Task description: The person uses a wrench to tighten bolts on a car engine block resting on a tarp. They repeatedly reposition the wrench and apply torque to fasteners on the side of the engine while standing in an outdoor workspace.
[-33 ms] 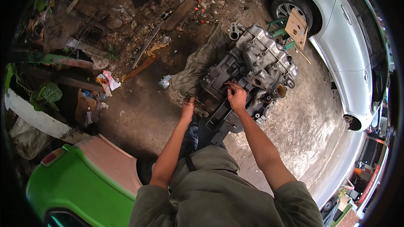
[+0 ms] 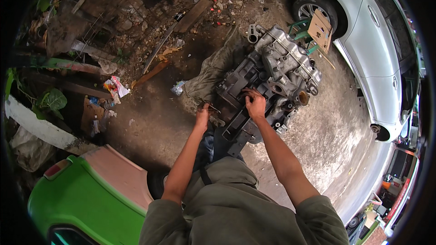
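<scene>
A greasy engine [image 2: 243, 81] lies in front of me, dark block toward me and bright metal cover [image 2: 282, 45] at the far right. My left hand [image 2: 202, 114], at the block's left side, is closed on a slim metal tool [image 2: 215, 110], possibly a wrench; its exact kind is too small to make out. My right hand [image 2: 255, 102] rests on top of the block with its fingers bent and apart, touching the dark metal. Nothing shows in its grasp, though the fingertips are partly hidden.
A crumpled grey-brown cloth [image 2: 211, 75] lies left of the engine. Beyond are a wooden plank [image 2: 193, 16] and scattered litter. A silver car [image 2: 363, 45] stands at the right, a green car body part [image 2: 86, 195] at lower left. Cardboard [image 2: 320, 31] sits on a green stool.
The metal tool in my left hand has tilted very slightly. Otherwise both hands and the engine look the same.
</scene>
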The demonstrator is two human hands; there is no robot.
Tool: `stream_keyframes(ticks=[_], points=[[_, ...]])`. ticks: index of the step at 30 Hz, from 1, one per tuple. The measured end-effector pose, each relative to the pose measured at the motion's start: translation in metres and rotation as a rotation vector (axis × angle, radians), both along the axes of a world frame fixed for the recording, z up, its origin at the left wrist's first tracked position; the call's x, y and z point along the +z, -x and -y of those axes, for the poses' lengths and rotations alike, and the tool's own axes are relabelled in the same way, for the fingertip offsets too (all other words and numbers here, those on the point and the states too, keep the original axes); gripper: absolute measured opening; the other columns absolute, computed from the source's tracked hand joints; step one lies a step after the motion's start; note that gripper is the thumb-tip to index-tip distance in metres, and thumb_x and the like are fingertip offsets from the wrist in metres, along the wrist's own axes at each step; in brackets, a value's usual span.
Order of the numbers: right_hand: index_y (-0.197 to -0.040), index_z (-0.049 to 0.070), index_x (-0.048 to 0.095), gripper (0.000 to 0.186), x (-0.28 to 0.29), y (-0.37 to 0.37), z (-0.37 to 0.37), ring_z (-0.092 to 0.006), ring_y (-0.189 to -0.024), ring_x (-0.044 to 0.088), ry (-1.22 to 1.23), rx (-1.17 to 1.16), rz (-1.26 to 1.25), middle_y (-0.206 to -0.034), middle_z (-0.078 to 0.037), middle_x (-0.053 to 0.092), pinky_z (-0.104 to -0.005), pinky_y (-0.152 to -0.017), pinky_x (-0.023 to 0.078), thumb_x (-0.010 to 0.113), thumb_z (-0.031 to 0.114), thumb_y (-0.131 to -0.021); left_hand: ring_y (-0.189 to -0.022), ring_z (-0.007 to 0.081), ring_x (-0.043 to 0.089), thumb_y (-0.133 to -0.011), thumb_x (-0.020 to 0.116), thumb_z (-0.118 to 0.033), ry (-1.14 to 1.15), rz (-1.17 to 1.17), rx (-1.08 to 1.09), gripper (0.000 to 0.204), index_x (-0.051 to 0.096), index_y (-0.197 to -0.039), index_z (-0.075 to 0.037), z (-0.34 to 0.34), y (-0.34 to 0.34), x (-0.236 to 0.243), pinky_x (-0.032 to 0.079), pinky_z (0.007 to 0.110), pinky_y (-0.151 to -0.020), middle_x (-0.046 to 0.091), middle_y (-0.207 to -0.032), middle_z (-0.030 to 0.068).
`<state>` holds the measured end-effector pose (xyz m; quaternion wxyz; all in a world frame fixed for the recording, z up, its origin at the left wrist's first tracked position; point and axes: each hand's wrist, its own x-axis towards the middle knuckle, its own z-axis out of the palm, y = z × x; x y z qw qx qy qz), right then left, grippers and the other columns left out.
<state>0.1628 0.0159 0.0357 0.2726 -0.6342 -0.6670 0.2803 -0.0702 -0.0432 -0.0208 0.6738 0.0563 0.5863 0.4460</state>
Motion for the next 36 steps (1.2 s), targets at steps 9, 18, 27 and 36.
stream_keyframes(ticks=[9,18,27,36], points=[[-0.090,0.001,0.073,0.014,0.000,0.004,-0.006,-0.0322,-0.114,0.065,-0.062,-0.039,-0.027,-0.111,-0.006,0.074,-0.0381,-0.110,0.045,0.060,0.000,-0.082,-0.089,0.0266,0.065,-0.107,0.049,-0.035,0.091,0.233,0.081,0.031,0.061,-0.106,-0.007,-0.030,-0.021,0.001,0.062,0.044,-0.083,0.060,-0.101,0.0102],[-0.091,0.002,0.072,0.014,-0.005,0.002,-0.007,-0.0303,-0.117,0.064,-0.049,-0.028,-0.028,-0.112,-0.007,0.074,-0.0392,-0.108,0.046,0.062,-0.001,-0.081,-0.086,0.0340,0.074,-0.106,0.048,-0.038,0.121,0.015,-0.054,0.039,0.056,-0.112,0.000,-0.045,-0.023,0.030,0.066,0.043,-0.073,0.068,-0.100,0.0223],[-0.091,0.004,0.073,0.015,-0.003,0.001,-0.008,-0.0297,-0.119,0.063,-0.043,-0.009,-0.029,-0.112,-0.006,0.074,-0.0392,-0.109,0.046,0.063,0.000,-0.081,-0.089,0.0410,0.073,-0.108,0.043,-0.023,0.171,0.064,0.030,0.031,0.043,-0.126,0.003,-0.057,-0.025,0.025,0.066,0.047,-0.073,0.067,-0.104,0.0303],[-0.088,0.001,0.072,0.014,0.005,0.004,-0.008,-0.0265,-0.115,0.066,-0.055,-0.004,-0.059,-0.107,-0.007,0.074,-0.0401,-0.113,0.043,0.060,-0.003,-0.081,-0.100,0.0475,0.069,-0.110,0.034,-0.020,0.228,0.253,0.024,0.038,0.035,-0.143,-0.002,-0.064,-0.013,0.025,0.063,0.052,-0.087,0.056,-0.122,0.0379]])
